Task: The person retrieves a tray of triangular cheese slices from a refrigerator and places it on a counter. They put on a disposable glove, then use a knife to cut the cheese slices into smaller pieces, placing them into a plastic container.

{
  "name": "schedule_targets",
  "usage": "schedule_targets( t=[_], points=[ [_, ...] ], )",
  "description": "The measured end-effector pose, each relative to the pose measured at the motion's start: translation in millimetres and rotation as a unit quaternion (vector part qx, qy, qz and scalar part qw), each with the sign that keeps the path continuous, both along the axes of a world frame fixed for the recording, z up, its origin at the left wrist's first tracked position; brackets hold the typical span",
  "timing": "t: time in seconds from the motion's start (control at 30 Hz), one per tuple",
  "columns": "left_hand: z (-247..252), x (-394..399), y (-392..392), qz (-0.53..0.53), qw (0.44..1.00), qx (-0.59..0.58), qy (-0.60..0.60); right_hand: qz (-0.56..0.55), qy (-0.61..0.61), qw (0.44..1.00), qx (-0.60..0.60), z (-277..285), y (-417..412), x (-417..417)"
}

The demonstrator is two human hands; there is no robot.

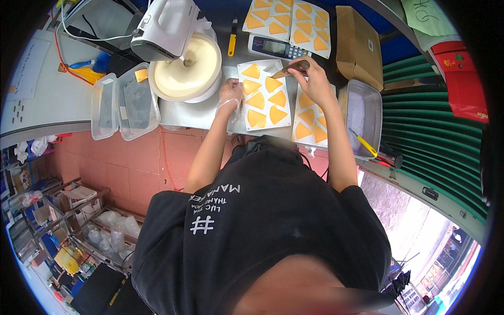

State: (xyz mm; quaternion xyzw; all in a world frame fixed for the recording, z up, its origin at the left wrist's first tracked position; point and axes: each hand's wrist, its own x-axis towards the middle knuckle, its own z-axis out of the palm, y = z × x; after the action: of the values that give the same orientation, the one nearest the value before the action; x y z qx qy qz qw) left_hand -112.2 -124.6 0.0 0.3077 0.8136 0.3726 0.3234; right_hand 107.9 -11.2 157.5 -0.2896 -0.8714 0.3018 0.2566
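A white mould (263,87) with wedge-shaped cavities lies in front of me on the metal table (185,114). Most of its cavities hold a smooth yellow-orange filling (256,100); one near the top right looks white. My left hand (231,92), in a clear plastic glove, grips the mould's left edge. In my right hand (317,78) is a wooden-handled spatula or knife (301,66), its blade tip over the filled wedge (273,84) below that white cavity. Another filled mould (311,114) lies to the right, partly hidden under my right forearm.
Behind stand a white stand mixer (167,29) with a bowl of pale batter (187,75), a yellow-handled knife (232,42), and filled moulds (309,27) over a digital scale (275,46). Plastic containers (138,102) flank the left. A cardboard box (356,47) and metal pan (360,114) stand right.
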Motion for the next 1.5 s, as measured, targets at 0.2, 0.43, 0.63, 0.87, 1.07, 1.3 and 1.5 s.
schedule_targets(
  t=[0.2, 0.43, 0.63, 0.87, 1.07, 1.3, 1.5],
  points=[
    [1.8, -0.8, -3.8, 0.009, 1.0, 0.011, -0.015, -0.02, -0.01, 1.0, -0.004, 6.2, 1.9, 4.8],
    [16.8, 5.3, -1.8, 0.014, 1.0, -0.01, -0.013, -0.105, -0.009, 0.994, 0.016, -2.0, -0.8, 14.9],
    [83.6, 53.6, 25.0, 0.001, 0.932, 0.17, 0.32, -0.292, 0.023, 0.955, 0.057, -5.7, -18.7, 11.9],
    [64.5, 44.8, 122.5, -0.524, 0.776, 0.136, 0.323, -0.367, 0.014, 0.927, 0.076, -11.8, -28.7, 7.2],
    [51.3, 36.4, 158.6, -0.662, 0.69, 0.035, 0.292, -0.392, 0.025, 0.917, 0.075, -17.5, -36.5, 20.2],
    [61.4, 26.0, 149.4, -0.552, 0.8, -0.058, 0.226, -0.39, 0.031, 0.918, 0.064, -18.1, -40.8, 4.4],
    [77.9, 17.3, 134.8, -0.433, 0.87, -0.142, 0.191, -0.366, 0.008, 0.93, 0.044, -14.9, -45.7, -8.9]
  ],
)
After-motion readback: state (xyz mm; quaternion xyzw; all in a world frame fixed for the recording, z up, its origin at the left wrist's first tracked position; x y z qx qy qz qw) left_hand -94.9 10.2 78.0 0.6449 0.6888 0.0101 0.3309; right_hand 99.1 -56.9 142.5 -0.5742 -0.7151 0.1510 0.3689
